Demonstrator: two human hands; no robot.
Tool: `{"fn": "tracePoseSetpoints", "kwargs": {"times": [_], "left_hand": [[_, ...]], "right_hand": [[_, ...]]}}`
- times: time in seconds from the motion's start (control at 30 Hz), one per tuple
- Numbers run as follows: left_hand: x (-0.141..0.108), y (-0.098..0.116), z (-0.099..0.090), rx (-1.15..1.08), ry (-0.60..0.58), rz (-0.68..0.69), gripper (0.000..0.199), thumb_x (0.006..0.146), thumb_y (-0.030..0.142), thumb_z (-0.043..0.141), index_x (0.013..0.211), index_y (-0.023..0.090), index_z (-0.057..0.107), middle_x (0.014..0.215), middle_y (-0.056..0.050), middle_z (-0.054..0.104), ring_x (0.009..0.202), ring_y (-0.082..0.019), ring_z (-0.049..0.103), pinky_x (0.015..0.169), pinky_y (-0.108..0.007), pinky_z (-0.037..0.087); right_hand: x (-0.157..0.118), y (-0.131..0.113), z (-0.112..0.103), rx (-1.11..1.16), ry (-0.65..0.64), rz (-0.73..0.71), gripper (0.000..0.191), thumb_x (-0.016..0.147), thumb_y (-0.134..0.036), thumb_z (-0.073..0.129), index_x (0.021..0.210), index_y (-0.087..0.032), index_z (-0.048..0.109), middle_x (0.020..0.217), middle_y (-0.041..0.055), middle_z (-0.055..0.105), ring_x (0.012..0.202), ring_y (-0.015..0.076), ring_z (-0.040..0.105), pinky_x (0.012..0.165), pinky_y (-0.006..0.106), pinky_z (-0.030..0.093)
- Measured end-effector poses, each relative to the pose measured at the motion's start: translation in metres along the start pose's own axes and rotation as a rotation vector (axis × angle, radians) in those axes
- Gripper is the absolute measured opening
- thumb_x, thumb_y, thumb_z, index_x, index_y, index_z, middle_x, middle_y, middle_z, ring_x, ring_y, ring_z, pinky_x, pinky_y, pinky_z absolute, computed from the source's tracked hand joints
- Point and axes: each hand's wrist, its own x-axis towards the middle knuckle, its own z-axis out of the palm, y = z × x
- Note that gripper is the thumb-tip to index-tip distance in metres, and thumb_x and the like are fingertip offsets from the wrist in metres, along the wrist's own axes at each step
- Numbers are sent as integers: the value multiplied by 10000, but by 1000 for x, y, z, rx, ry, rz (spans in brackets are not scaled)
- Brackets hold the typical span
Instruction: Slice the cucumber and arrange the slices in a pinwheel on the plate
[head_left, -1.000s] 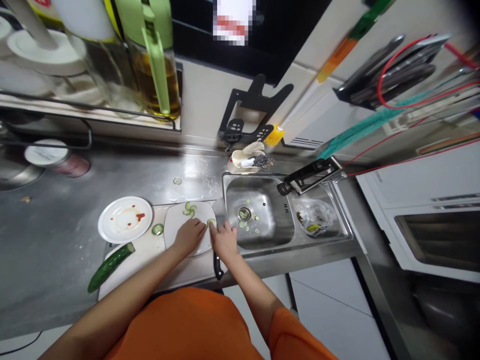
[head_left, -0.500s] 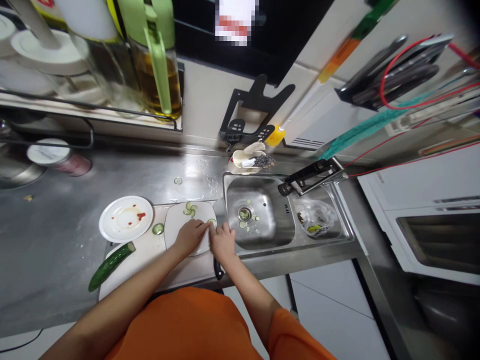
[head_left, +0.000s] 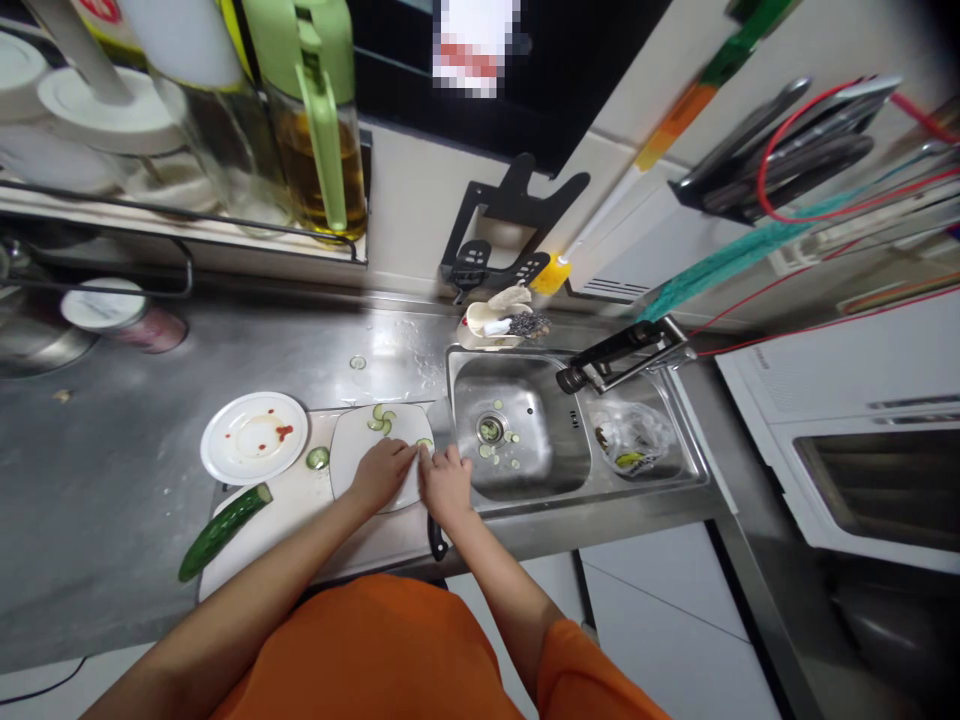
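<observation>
My left hand (head_left: 382, 470) rests over the square white plate (head_left: 349, 455), its fingers together and reaching to a small cucumber slice (head_left: 424, 443) at the plate's right side. From the right, my right hand (head_left: 448, 485) meets it, thumb and fingers pinched at the same slice. Fingertips partly hide what they press. Several cucumber slices (head_left: 380, 419) lie fanned in a curve near the plate's far edge. Left of the plate, a cucumber piece (head_left: 318, 458) sits on the white cutting board (head_left: 300, 520). A black knife handle (head_left: 437, 540) shows below my right hand.
A cut cucumber (head_left: 225, 532) lies across the board's left edge, below a round plate (head_left: 214, 440) with red sauce spots. To the right is the sink (head_left: 555, 440) holding several slices, with a faucet (head_left: 622, 355) and a plastic bag (head_left: 634, 437) beyond.
The view has shifted very slightly. Both hands stay at the same slice, and the other slices keep their places.
</observation>
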Motion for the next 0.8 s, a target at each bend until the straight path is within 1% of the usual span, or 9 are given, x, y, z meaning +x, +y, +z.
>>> {"fn": "tracePoseSetpoints", "kwargs": {"times": [0.13,0.23,0.33,0.4,0.5,0.6,0.67,0.7,0.8], "left_hand": [[0,2,-2,4,31,-1,270,925,268,404,1029,201,644,810,-58,604,764,-162,504,709,-297,406],[0,4,-5,-14,52,-2,272,925,288,405,991,194,652,783,-59,597,755,-163,511,706,-302,418],[-2,5,-11,-39,95,-8,265,917,290,419,984,193,656,817,-69,618,783,-168,538,734,-312,439],[-7,2,-19,-32,150,-39,258,906,282,436,1009,191,655,857,-81,637,820,-178,560,759,-318,451],[-24,-12,-40,17,242,-137,267,896,285,447,1022,192,663,906,-87,652,872,-193,574,797,-324,458],[-48,-34,-65,97,302,-257,302,889,307,442,1053,193,669,962,-91,646,903,-204,564,843,-337,445],[-63,-47,-78,197,294,-379,309,864,331,465,1044,206,683,968,-100,628,897,-229,544,862,-381,428],[-68,-52,-84,245,267,-418,311,849,346,482,1037,214,691,973,-108,613,896,-243,531,852,-398,424],[-77,-58,-90,333,200,-472,307,822,361,502,999,218,708,1024,-133,566,923,-274,488,819,-415,416]], "right_hand": [[-1,0,-2,5,11,-7,396,954,-231,357,1330,-180,474,957,140,635,1022,277,433,744,378,309],[-1,0,-3,2,14,-6,400,956,-257,364,1334,-183,472,967,142,633,1024,274,431,744,375,309],[-2,1,-4,-4,11,0,399,956,-276,371,1333,-195,475,964,141,632,1014,265,436,747,369,309],[-3,2,-6,-1,12,4,396,952,-277,381,1328,-200,481,958,139,633,1008,262,438,750,366,307],[-4,3,-9,12,13,28,385,945,-268,390,1310,-210,499,957,132,635,1006,262,440,748,362,305],[-6,3,-12,25,18,50,364,952,-269,377,1283,-222,522,951,122,641,999,259,445,744,359,299],[-7,1,-13,29,22,47,360,956,-273,371,1277,-224,528,946,121,644,1002,260,446,743,356,296],[-7,-1,-13,30,21,43,361,957,-274,371,1278,-224,527,944,122,644,1004,261,446,744,355,295],[-8,-5,-12,31,12,33,361,951,-276,381,1276,-223,530,937,122,647,1003,267,447,746,358,295]]}}
